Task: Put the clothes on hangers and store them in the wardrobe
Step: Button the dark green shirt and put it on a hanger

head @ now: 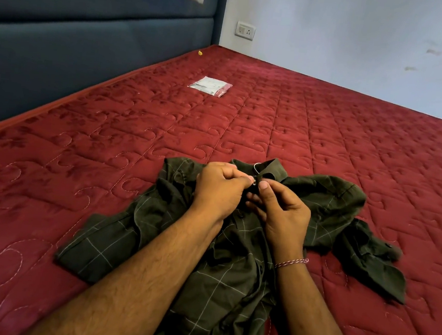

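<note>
Where the red quilted mattress [286, 125] meets the blue headboard [92, 33], spread flat near the front edge: an olive checked shirt [231, 276], a hanger hook [256, 166] at its collar. Left hand [219, 187] and right hand [281, 211] both curled, pinching the top button placket. Farther back, a small clear packet [211, 86], contents illegible.

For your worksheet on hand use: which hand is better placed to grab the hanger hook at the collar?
Probably the right hand: its fingers pinch the shirt just below the hook.
</note>
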Motion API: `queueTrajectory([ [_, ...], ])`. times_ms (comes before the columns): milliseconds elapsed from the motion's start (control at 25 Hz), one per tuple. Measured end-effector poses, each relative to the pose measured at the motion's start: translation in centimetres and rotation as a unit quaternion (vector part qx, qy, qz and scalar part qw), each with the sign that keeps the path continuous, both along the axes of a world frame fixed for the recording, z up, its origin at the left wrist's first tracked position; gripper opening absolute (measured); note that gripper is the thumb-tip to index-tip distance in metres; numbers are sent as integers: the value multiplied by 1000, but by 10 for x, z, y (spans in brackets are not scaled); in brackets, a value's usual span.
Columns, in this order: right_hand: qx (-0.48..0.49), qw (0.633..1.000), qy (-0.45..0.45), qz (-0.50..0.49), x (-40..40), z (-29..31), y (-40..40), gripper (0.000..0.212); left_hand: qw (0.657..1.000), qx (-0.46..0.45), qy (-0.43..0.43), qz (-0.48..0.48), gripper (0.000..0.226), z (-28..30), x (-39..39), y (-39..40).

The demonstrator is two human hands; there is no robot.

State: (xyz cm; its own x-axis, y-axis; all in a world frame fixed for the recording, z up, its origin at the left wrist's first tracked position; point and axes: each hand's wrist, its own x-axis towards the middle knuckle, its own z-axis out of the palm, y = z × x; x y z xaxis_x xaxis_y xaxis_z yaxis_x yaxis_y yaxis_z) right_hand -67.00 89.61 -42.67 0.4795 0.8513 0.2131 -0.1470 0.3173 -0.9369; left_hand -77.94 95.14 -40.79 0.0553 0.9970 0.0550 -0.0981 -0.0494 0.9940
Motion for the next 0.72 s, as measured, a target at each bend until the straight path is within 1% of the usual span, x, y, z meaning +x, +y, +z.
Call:
queueTrajectory([
  [40,-2,1000,-13,-5,0,0,0,17,1000,1,5,5,26,-2,1,0],
  [80,-5,998,-52,-25,0,-1,1,17,1000,-2,8,12,24,-3,1,1],
  [120,-6,992,-116,-59,1,-3,2,15,1000,-5,9,15,23,-3,1,1],
  [160,-3,978,-188,-94,2,-4,4,14,1000,-8,11,17,24,-3,1,2],
  [200,3,963,-242,-117,3,-6,5,15,1000,-16,13,18,25,-3,1,3],
  [240,7,955,-267,-128,3,-6,7,16,999,-24,18,15,24,-2,1,4],
  [400,2,960,-252,-124,4,-3,8,14,998,-34,39,-18,34,3,1,3],
  [520,-16,944,-302,-131,7,-2,11,14,996,-51,61,-48,26,5,0,10],
  [600,-25,930,-340,-136,8,-2,13,16,991,-48,109,-60,16,6,-1,15],
  [720,-26,908,-394,-138,10,-4,16,23,977,-10,202,-70,19,2,1,20],
])
